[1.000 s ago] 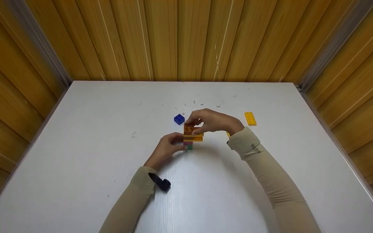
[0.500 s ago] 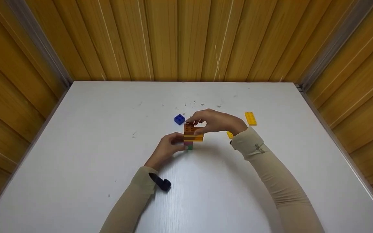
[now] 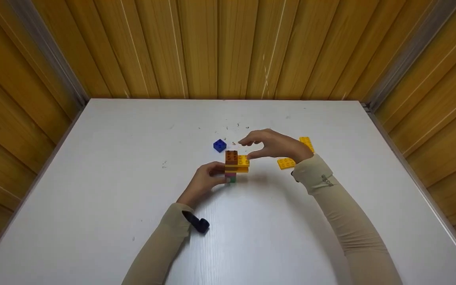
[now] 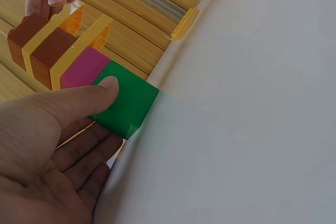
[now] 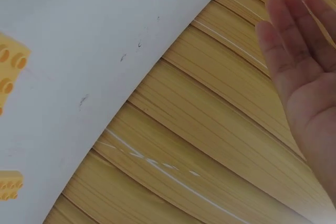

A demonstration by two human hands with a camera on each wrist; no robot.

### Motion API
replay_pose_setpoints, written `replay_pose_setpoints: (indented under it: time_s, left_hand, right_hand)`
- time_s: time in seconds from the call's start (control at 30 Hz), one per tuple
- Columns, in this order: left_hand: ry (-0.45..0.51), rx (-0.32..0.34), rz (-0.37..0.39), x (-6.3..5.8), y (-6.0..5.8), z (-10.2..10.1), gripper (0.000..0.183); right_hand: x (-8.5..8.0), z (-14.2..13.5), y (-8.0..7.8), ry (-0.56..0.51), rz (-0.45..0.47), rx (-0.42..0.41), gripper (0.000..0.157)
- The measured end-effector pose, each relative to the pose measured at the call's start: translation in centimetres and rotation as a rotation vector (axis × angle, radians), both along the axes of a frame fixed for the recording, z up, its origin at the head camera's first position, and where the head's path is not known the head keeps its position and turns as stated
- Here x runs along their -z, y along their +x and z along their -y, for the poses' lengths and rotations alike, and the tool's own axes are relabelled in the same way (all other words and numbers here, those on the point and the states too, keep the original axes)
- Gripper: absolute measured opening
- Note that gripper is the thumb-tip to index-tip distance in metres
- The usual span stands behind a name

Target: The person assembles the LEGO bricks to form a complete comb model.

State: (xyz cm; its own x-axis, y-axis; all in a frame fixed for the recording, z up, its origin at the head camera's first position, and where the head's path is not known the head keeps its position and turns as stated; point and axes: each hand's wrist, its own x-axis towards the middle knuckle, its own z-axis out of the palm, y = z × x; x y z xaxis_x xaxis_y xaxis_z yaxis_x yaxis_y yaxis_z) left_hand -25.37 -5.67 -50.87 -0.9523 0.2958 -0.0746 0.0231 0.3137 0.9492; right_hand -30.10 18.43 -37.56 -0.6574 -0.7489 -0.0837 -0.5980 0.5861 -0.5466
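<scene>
The tower of blocks (image 3: pixel 231 162) stands upright near the middle of the white table (image 3: pixel 125 170). Taking the tower as the clock's centre, the table's far edge runs across 12 o'clock, well apart from it; the side edges lie far off at 9 and 3 o'clock, and the near edge is out of view. A wide stretch of tabletop reaches to the left edge, past the left hand (image 3: pixel 205 180), which comes in from 8 o'clock and pinches the green block (image 4: pixel 128 98) at the foot between thumb and fingers. Above the green sit a pink block, then yellow and brown layers in turn, the two yellow ones jutting toward 3 o'clock. The right hand (image 3: pixel 277 144), at 2 o'clock, has its fingers loosely spread and thumb apart, holding nothing; whether its thumb touches the yellow overhang I cannot tell. A blue block (image 3: pixel 219 145) lies near 11 o'clock, a yellow plate (image 3: pixel 286 163) at 3, and another yellow plate (image 3: pixel 305 142) at 2, partly behind the right hand. Small dark marks (image 3: pixel 238 125) dot the table around 12. Wood-patterned walls (image 3: pixel 196 47) rise behind and along both sides, with grey strips (image 3: pixel 50 55) at the corners.
</scene>
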Motion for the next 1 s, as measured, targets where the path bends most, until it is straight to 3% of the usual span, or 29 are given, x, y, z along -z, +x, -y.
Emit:
replay_pose_setpoints:
  time_s: [0.53,1.0]
  left_hand:
    - [-0.006,-0.015,0.013,0.0,0.2,-0.1,0.038]
    - [-0.002,-0.006,0.008,-0.1,0.2,-0.2,0.039]
  right_hand:
    - [1.8,-4.0,-1.2,0.003,0.046,0.116,0.048]
    - [3.6,-7.2,-1.8,0.118,0.158,0.261,0.050]
